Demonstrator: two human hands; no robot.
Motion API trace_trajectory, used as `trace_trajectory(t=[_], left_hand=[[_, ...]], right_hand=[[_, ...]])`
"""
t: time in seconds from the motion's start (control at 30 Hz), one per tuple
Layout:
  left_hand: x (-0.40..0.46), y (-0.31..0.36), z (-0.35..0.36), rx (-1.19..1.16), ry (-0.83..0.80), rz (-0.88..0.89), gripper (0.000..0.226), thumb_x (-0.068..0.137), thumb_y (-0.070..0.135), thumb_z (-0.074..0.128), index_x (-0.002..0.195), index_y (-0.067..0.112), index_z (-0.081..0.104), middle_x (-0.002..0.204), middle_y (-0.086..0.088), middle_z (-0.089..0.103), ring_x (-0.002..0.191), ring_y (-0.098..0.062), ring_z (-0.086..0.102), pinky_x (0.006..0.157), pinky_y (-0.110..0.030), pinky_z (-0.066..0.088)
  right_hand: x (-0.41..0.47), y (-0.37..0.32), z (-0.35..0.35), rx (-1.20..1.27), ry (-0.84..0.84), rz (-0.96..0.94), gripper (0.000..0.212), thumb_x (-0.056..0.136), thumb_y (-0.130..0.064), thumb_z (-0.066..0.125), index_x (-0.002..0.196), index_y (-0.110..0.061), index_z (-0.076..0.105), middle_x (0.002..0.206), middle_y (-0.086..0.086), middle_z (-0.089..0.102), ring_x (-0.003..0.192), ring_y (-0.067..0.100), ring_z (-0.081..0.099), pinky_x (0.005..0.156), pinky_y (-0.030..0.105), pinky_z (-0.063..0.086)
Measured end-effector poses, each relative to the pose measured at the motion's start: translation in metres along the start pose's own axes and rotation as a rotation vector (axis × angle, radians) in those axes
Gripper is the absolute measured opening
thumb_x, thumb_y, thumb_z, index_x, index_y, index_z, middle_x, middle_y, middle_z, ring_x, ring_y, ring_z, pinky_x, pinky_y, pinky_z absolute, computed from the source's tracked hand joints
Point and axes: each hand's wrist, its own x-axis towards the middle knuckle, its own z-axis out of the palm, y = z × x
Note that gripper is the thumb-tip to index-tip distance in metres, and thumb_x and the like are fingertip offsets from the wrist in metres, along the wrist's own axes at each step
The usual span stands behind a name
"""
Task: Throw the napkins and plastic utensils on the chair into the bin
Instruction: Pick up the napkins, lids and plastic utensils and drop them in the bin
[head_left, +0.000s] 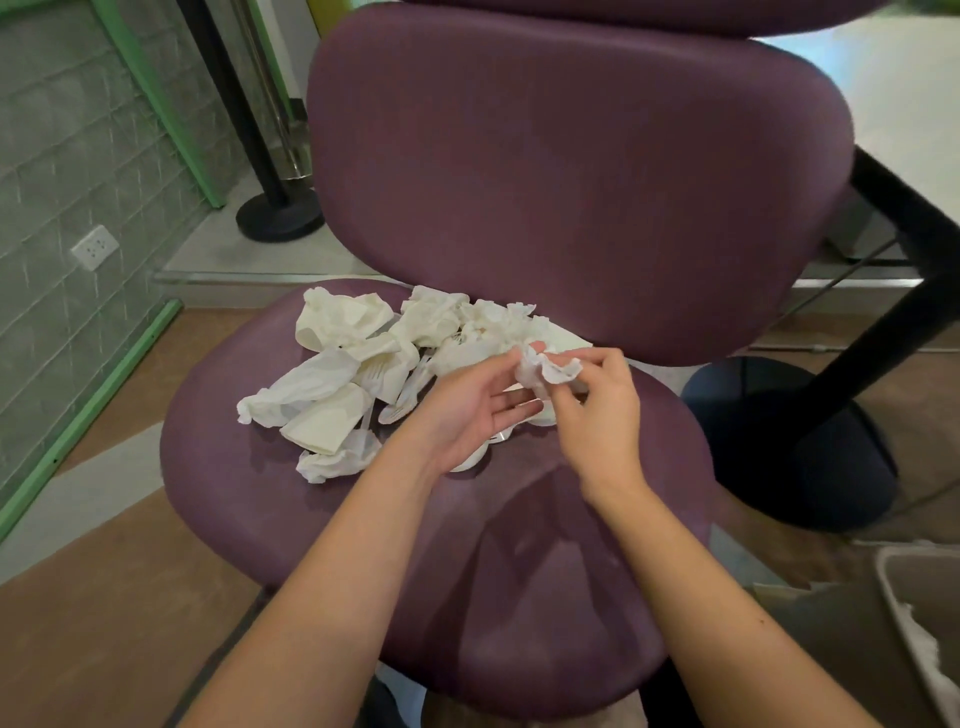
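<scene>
A purple chair (519, 571) carries a heap of crumpled white napkins (337, 364) with white plastic forks and spoons (402, 395) lying among them. Both hands hover over the right side of the heap. My right hand (597, 415) pinches a small crumpled napkin (545, 371) between its fingertips. My left hand (467, 410) is palm up beside it, its fingertips touching the same napkin's left edge. The grey bin (914, 623) shows at the lower right corner with some white paper inside.
The chair's tall purple backrest (571, 182) rises right behind the heap. A black table leg and round base (810, 457) stand to the right of the seat. Left of the chair are a grey tiled wall with a socket (96, 248) and wooden floor.
</scene>
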Motion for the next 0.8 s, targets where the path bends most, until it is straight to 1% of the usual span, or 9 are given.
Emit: trace_trajectory(t=[0.1,0.17,0.27,0.33,0.4,0.53,0.67,0.73,0.8], left_hand=[[-0.005,-0.006,0.03,0.097,0.009,0.016,0.028,0.095,0.029,0.061,0.117,0.012,0.066,0.114,-0.005,0.07,0.104,-0.02,0.067,0.094,-0.03,0.053],[-0.007,-0.011,0.053,0.122,0.03,0.009,0.024,0.091,0.028,0.066,0.112,0.016,0.067,0.104,-0.001,0.073,0.092,-0.015,0.069,0.086,-0.026,0.056],[-0.007,-0.019,0.085,0.152,0.053,0.001,0.014,0.089,0.02,0.069,0.102,0.015,0.066,0.088,0.001,0.073,0.074,-0.008,0.069,0.075,-0.021,0.057],[-0.005,-0.029,0.115,0.164,0.086,-0.009,0.019,0.089,0.013,0.07,0.106,0.009,0.062,0.082,-0.001,0.07,0.064,-0.006,0.067,0.063,-0.019,0.056],[-0.003,-0.043,0.147,0.173,0.097,-0.014,0.029,0.088,0.009,0.07,0.114,0.007,0.057,0.087,-0.004,0.068,0.061,-0.006,0.065,0.057,-0.018,0.054],[0.0,-0.074,0.206,0.181,0.039,-0.038,0.029,0.086,0.011,0.073,0.113,0.009,0.062,0.099,-0.009,0.072,0.069,-0.01,0.069,0.064,-0.02,0.055],[0.004,-0.116,0.261,0.288,-0.091,-0.125,0.023,0.08,0.026,0.079,0.098,0.013,0.075,0.092,-0.008,0.074,0.075,-0.016,0.063,0.082,-0.029,0.05],[0.007,-0.14,0.285,0.337,-0.124,-0.173,0.025,0.082,0.029,0.078,0.099,0.011,0.075,0.092,-0.011,0.071,0.077,-0.02,0.057,0.084,-0.033,0.048],[0.01,-0.16,0.305,0.378,-0.137,-0.198,0.027,0.085,0.027,0.074,0.102,0.007,0.073,0.094,-0.016,0.067,0.079,-0.022,0.055,0.077,-0.025,0.052]], right_hand=[[-0.001,-0.004,-0.032,0.132,0.044,0.125,0.025,0.083,-0.006,0.068,0.1,-0.024,0.066,0.097,-0.012,0.065,0.082,-0.003,0.056,0.071,0.011,0.041],[-0.005,-0.004,-0.056,0.252,0.091,0.201,0.029,0.081,-0.008,0.072,0.103,-0.022,0.059,0.094,-0.006,0.069,0.081,0.006,0.062,0.068,0.015,0.045],[-0.018,-0.002,-0.086,0.282,0.137,0.227,0.032,0.085,-0.006,0.068,0.106,-0.024,0.052,0.091,0.001,0.07,0.073,0.007,0.062,0.064,0.015,0.044],[-0.032,0.001,-0.111,0.245,0.2,0.168,0.035,0.089,-0.002,0.06,0.111,-0.028,0.054,0.097,-0.002,0.068,0.076,0.004,0.059,0.07,0.015,0.045],[-0.046,0.007,-0.137,0.131,0.27,0.111,0.035,0.09,-0.001,0.054,0.11,-0.029,0.06,0.107,-0.005,0.061,0.088,0.0,0.057,0.081,0.017,0.046],[-0.075,0.031,-0.182,-0.005,0.365,0.057,0.03,0.086,-0.003,0.065,0.113,-0.014,0.066,0.113,-0.002,0.047,0.102,-0.013,0.046,0.091,0.008,0.041],[-0.097,0.067,-0.232,-0.146,0.45,0.056,0.04,0.084,-0.006,0.072,0.122,-0.008,0.064,0.114,-0.001,0.045,0.104,-0.015,0.044,0.089,-0.001,0.034],[-0.105,0.086,-0.258,-0.212,0.466,0.097,0.038,0.084,-0.007,0.072,0.121,-0.008,0.066,0.107,-0.002,0.049,0.096,-0.006,0.05,0.084,-0.004,0.032],[-0.114,0.104,-0.281,-0.278,0.457,0.145,0.034,0.084,-0.008,0.072,0.117,-0.009,0.069,0.1,-0.002,0.054,0.088,0.004,0.051,0.08,-0.003,0.031]])
